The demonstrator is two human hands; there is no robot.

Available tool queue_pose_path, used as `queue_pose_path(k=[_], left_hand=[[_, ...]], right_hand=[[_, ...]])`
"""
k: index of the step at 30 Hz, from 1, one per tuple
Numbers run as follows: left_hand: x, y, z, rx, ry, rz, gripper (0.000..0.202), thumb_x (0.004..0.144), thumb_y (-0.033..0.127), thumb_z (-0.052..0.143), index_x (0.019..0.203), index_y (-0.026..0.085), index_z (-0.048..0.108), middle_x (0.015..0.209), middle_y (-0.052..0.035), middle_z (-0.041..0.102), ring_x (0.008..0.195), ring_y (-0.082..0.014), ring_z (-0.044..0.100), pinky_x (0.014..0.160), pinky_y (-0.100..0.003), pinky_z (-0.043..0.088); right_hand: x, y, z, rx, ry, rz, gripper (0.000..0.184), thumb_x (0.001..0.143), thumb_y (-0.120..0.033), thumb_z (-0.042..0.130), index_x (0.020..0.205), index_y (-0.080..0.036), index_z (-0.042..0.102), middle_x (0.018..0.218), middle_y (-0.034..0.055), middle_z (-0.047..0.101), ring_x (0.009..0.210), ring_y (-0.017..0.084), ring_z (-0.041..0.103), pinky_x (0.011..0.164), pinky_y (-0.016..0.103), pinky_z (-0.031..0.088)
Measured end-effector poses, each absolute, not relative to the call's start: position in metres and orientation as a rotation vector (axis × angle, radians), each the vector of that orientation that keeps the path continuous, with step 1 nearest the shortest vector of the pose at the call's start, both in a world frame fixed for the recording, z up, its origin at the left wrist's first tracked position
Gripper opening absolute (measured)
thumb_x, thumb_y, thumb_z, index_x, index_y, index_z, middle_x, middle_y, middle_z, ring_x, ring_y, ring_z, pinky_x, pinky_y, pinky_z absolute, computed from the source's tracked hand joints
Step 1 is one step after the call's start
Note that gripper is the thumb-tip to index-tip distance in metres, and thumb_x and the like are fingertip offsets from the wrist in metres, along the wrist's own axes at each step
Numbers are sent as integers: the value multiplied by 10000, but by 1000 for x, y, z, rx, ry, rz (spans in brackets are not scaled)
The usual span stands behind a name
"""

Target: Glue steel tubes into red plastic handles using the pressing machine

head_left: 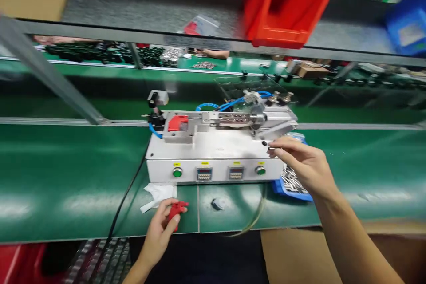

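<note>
My left hand [159, 230] is closed round a small red plastic part [179, 208] at the bench's front edge. My right hand [308, 164] is raised over the right end of a white bench machine [213, 148], thumb and fingertips pinched together. Something small and dark may be between them, too small to name. A second red part [178, 123] sits in the metal fixture at the machine's left. Under my right hand, partly hidden by it, a blue tray [286, 190] holds many shiny metal pins [290, 180].
A white cloth [160, 193] and a small dark round piece [218, 204] lie before the machine. A black cable [124, 202] runs down at left. Overhead, a shelf [149, 13] carries a red bin [282, 9] and a blue bin [408, 24]. Across the bench, a person's arm [213, 53] shows.
</note>
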State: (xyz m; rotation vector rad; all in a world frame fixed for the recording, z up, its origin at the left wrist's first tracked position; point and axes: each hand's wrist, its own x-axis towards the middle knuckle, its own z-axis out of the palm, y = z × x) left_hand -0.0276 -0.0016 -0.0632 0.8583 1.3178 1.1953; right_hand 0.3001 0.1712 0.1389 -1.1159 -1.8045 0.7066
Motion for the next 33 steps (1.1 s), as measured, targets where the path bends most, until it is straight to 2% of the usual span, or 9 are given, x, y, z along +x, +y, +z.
queue_pose_path(k=[3,5,8,10,15,18,21,24,33], left_hand=[[-29,5,-74,896,1266,1210,485,961,542,721,1282,207,582,1168,-148,785,941,-251,726,760,-314,538],[-32,6,-80,904,1252,1228,462,977,519,704,1298,214,573,1193,-146,780,974,-254,730,793,-323,548],[-37,5,-85,909,1214,1218,448,971,495,721,1294,222,572,1209,-138,777,966,-245,736,851,-339,562],[-38,4,-85,901,1205,1230,441,974,487,719,1293,221,571,1231,-142,770,969,-246,740,880,-351,568],[-37,2,-82,888,1186,1262,445,991,484,698,1317,214,562,1224,-146,767,1051,-274,745,876,-344,570],[-39,0,-83,877,1173,1236,446,991,471,702,1333,224,558,1246,-138,762,1106,-280,744,886,-335,576],[-42,-3,-83,877,1157,1209,450,984,469,713,1332,223,567,1252,-137,762,1133,-288,742,937,-353,577],[-44,-4,-80,884,1164,1197,450,987,463,709,1335,216,565,1228,-139,767,1126,-292,743,926,-359,574],[-43,-4,-71,886,1202,1216,460,981,496,704,1313,211,562,1220,-138,766,1115,-292,739,941,-371,562]], right_hand=[[241,208,155,-963,-2112,574,162,988,-374,690,1008,-243,784,984,74,744,907,230,708,780,345,581],[197,240,165,-929,-2282,428,111,946,-223,667,1011,-209,756,965,62,750,870,213,700,765,321,553],[139,281,176,-1064,-2602,139,204,829,-24,641,919,-178,741,918,54,755,849,217,692,721,298,481],[113,298,181,-1165,-2815,-11,270,797,27,628,892,-184,768,955,59,773,886,236,699,689,297,436],[102,305,167,-1166,-2895,-82,308,879,-51,614,1038,-215,820,1043,50,788,935,247,699,703,311,450],[116,293,151,-1112,-2807,-130,286,975,-111,565,1078,-188,820,1136,92,766,1046,276,677,825,354,508],[128,278,138,-1054,-2794,-205,308,1030,-146,530,1183,-137,798,1300,163,700,1191,327,616,1002,438,505],[132,270,131,-1054,-2795,-216,385,1016,-137,534,1361,-106,701,1362,197,646,1210,345,585,1035,482,497],[132,271,119,-1005,-2709,-167,302,1018,-180,545,1228,-88,742,1340,217,640,1266,377,549,1054,537,505]])
